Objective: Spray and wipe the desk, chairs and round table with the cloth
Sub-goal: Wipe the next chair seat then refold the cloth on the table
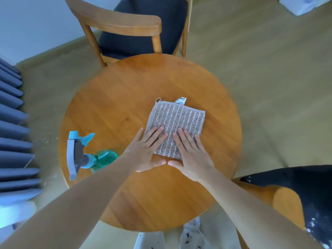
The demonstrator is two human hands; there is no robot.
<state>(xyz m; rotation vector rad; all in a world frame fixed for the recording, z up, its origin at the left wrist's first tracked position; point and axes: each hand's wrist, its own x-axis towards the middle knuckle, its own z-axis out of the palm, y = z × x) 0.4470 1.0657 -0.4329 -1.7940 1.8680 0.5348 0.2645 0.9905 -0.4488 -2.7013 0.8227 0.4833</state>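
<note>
A round wooden bench (pixel 125 105) fills the middle of the view, standing on a pale wood floor (pixel 269 69). Beyond its far edge stands a wooden chair (pixel 125 26) with a dark seat cushion, and a second chair (pixel 287 198) with a dark cushion shows at the lower right, just beside the bench rim. Pleated blue curtains (pixel 12 132) hang along the left side. On the bench, right of centre, the cloth (pixel 177 123) lies flat as a folded, ribbed beige square, with a small loop and a white label sticking out at its far edge. The left hand (pixel 147 150) and right hand (pixel 192 155) lie side by side on the cloth's near edge, fingers straight and spread, pressing down, with the palms and thumbs on bare wood and the thumb tips nearly meeting. To the left of the left forearm a green spray bottle (pixel 100 159) with a blue-and-grey trigger head stands on the bench, apart from both hands.
</note>
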